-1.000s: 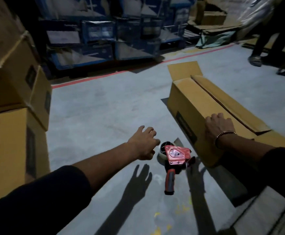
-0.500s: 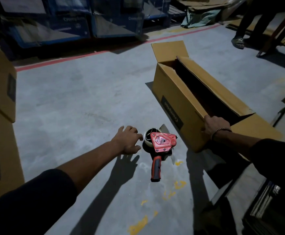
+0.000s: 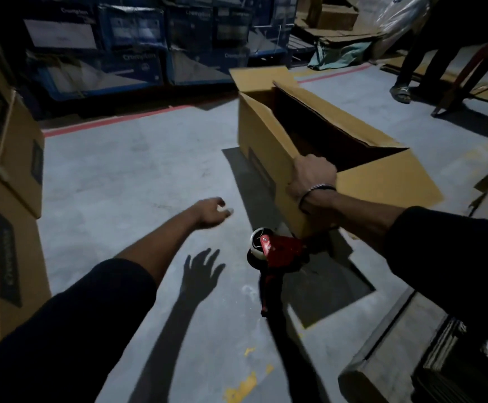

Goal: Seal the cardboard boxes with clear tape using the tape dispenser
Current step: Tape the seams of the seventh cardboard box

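A long brown cardboard box (image 3: pixel 269 144) lies on the grey floor with its top flaps standing open and a dark inside. My right hand (image 3: pixel 312 177) grips the near side flap at its upper edge, fingers curled over it. The near end of the box is lifted off the floor. A red tape dispenser (image 3: pixel 277 253) with a roll of clear tape lies on the floor just below that end, handle pointing toward me. My left hand (image 3: pixel 211 212) hovers above the floor to the left of the dispenser, fingers loosely curled, holding nothing.
Stacked brown boxes (image 3: pixel 4 175) stand at the left. Blue printed cartons (image 3: pixel 138 45) line the back behind a red floor line (image 3: pixel 115 120). A person's legs (image 3: pixel 417 62) stand at the far right near flattened cardboard (image 3: pixel 341 36). More flat cardboard (image 3: pixel 452 350) lies at bottom right.
My right hand has lifted the box's near end and tilted it up. My left hand has drawn away from the dispenser to the left. The dispenser has not moved.
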Demonstrator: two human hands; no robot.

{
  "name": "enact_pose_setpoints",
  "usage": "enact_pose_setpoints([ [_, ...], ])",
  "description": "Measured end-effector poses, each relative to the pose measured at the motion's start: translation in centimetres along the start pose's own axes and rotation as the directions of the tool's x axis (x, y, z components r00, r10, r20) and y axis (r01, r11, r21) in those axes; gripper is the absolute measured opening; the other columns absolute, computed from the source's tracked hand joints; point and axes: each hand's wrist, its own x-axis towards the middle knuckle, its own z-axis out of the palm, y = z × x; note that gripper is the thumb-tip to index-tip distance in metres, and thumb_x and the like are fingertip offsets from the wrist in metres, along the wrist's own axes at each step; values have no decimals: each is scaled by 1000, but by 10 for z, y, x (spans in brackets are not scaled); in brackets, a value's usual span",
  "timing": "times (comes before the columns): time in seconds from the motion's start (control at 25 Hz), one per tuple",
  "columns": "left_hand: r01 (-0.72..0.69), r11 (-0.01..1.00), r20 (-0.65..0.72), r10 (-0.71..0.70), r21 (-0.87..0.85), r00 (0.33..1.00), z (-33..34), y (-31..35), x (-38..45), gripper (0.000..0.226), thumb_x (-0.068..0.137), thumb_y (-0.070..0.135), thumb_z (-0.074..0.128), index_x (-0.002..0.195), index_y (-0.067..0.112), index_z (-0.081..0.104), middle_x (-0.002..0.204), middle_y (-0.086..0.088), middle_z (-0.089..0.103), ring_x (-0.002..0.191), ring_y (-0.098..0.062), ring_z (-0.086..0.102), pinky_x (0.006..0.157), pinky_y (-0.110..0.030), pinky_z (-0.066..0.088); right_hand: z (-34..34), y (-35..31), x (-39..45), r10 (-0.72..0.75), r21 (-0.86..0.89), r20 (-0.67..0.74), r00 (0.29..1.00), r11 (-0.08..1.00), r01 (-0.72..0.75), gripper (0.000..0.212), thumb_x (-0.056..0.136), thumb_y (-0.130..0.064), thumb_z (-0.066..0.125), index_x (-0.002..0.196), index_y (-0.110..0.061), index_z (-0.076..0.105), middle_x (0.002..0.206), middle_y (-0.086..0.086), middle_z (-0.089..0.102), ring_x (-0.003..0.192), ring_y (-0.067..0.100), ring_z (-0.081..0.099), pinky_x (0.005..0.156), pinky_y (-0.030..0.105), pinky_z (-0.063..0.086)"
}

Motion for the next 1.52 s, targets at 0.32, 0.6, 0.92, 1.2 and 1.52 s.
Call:
enact_pose_setpoints([
  [0.32,52,338,-79,-364,-940,928,-76,-38,-78,106,76,103,29,144,26,58,136,-6,64,116,-32,63,99,-58,54,-59,-164,-80,-360,246,37,932,908,340,19,98,-20,65,113,-11,73,111,7,72,106,31,71,68,36,46],
  [0.6,344,578,91,-421,-740,903,-38,-134,-151,50,98,54,63,128,14,66,103,-2,54,102,-29,58,87,-44,58,-13,-236,-185,-671,373,301,677,737,564,27,98,-14,60,123,-8,67,115,10,68,101,30,69,76,39,55],
  [0.92,346,932,-422,-359,-110,833,-6,-161,-161,101,95,47,69,166,15,5,160,-23,31,140,-41,43,103,-54,51,33,-198,-126,-740,7,116,663,668,744,85,91,-58,61,156,-17,23,162,21,27,152,41,19,110,60,34],
  [1.2,531,845,-94,-525,61,846,11,-99,-112,142,70,99,51,166,14,-10,165,-28,-32,151,-46,-34,116,-79,-1,46,-169,-48,-366,500,565,739,865,46,121,55,-38,82,155,-26,13,153,22,32,135,44,43,100,57,52],
  [1.52,639,767,-115,-641,-62,759,12,-87,-109,145,65,100,55,165,24,-15,162,-22,-43,149,-44,-40,113,-84,2,0,-83,-2,-482,602,554,679,795,73,58,99,-34,62,153,-27,41,124,9,70,101,25,69,79,37,59],
])
